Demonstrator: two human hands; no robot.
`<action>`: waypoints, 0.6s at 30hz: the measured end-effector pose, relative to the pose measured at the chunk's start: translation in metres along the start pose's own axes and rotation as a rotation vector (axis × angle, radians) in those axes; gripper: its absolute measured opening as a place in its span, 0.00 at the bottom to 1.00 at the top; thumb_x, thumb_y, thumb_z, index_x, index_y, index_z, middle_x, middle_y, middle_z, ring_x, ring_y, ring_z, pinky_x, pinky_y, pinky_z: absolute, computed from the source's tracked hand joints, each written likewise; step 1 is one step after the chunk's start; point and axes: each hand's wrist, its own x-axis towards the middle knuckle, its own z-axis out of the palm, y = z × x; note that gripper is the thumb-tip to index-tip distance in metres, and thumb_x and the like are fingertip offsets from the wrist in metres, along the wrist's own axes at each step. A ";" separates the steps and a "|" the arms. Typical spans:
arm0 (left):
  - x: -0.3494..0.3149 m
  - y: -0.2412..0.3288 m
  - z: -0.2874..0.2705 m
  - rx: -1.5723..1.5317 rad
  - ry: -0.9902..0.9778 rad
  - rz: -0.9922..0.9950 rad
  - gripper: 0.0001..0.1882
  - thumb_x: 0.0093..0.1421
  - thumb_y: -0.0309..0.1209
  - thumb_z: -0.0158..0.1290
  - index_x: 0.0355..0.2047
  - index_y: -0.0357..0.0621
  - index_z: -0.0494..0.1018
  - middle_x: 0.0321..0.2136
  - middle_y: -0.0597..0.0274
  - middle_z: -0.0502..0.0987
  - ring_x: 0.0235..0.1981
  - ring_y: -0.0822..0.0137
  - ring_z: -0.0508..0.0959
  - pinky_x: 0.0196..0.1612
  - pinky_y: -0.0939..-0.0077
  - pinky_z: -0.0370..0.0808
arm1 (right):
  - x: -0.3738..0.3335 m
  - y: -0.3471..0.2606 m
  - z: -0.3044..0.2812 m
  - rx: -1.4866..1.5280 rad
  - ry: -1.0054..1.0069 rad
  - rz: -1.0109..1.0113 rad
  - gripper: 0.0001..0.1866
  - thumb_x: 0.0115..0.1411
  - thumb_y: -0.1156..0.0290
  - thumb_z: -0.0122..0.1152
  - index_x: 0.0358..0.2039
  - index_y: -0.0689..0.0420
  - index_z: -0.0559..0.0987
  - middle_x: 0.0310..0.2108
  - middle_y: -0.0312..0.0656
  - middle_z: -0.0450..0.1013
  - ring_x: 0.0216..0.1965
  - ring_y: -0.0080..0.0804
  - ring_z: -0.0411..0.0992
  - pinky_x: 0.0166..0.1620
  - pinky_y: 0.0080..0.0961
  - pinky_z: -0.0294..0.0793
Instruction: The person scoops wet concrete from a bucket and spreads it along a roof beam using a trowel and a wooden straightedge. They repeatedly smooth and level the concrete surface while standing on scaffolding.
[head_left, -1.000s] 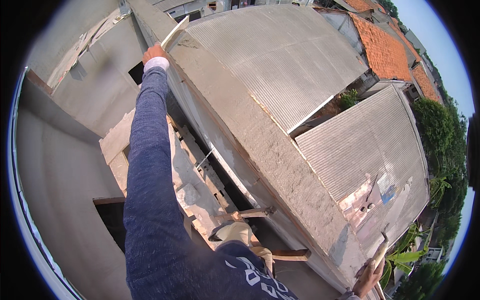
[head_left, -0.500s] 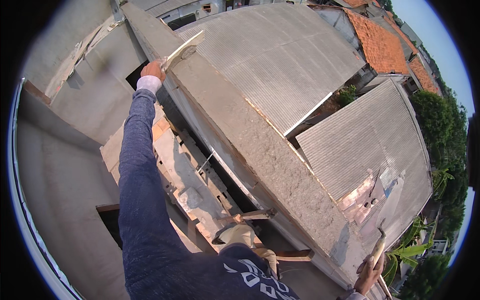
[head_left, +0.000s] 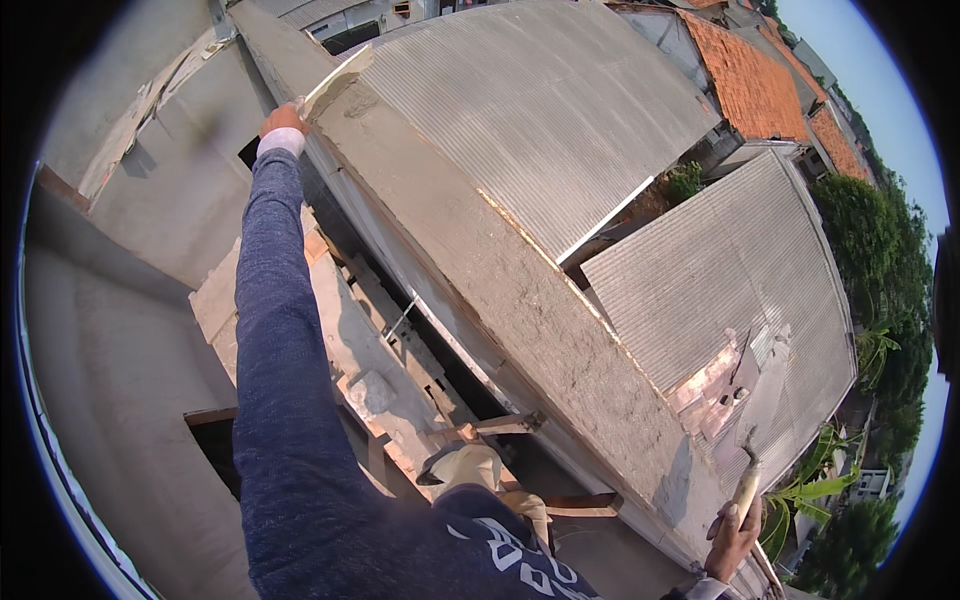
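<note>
At the far end of a raised ledge of wet grey mortar (head_left: 470, 240), my left hand (head_left: 284, 118) is closed on the near end of a pale straightedge (head_left: 336, 82). The straightedge lies across the ledge, with mortar gathered along it. Smooth mortar shows just on the near side of it; closer to me the surface is rougher. At lower right my right hand (head_left: 735, 540) grips the pale handle of a trowel (head_left: 748, 488), its thin bent metal neck pointing away. The trowel's blade is hard to make out against the roof behind.
Grey corrugated roofs (head_left: 530, 110) spread beyond the ledge. On the left, below, runs a plank scaffold (head_left: 350, 330) with a mortar lump (head_left: 372, 392) on it. Wooden braces (head_left: 580, 506) jut out near my body. A plastered wall (head_left: 110, 380) stands at far left.
My left hand and the straightedge have shifted a little farther away along the ledge. My right hand still grips the trowel. The whole view has shifted slightly.
</note>
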 end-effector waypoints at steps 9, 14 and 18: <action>-0.072 0.023 -0.017 -0.122 0.127 0.180 0.24 0.56 0.28 0.53 0.53 0.63 0.74 0.46 0.58 0.79 0.44 0.51 0.79 0.49 0.60 0.75 | -0.008 -0.004 0.003 -0.009 0.090 0.010 0.32 0.62 0.54 0.58 0.58 0.64 0.66 0.23 0.32 0.64 0.14 0.15 0.59 0.16 0.15 0.56; -0.032 0.012 -0.012 0.014 0.031 -0.027 0.21 0.55 0.29 0.54 0.50 0.60 0.77 0.41 0.53 0.81 0.43 0.51 0.80 0.48 0.60 0.76 | 0.003 -0.007 0.011 -0.010 0.007 0.012 0.33 0.60 0.53 0.60 0.57 0.64 0.67 0.23 0.33 0.64 0.14 0.15 0.59 0.15 0.14 0.57; -0.032 0.019 -0.018 -0.076 0.119 -0.058 0.17 0.54 0.30 0.55 0.45 0.54 0.79 0.39 0.51 0.81 0.43 0.50 0.80 0.48 0.60 0.76 | 0.002 -0.006 0.010 -0.023 0.001 -0.005 0.34 0.59 0.51 0.62 0.57 0.64 0.68 0.23 0.33 0.64 0.14 0.15 0.59 0.15 0.14 0.57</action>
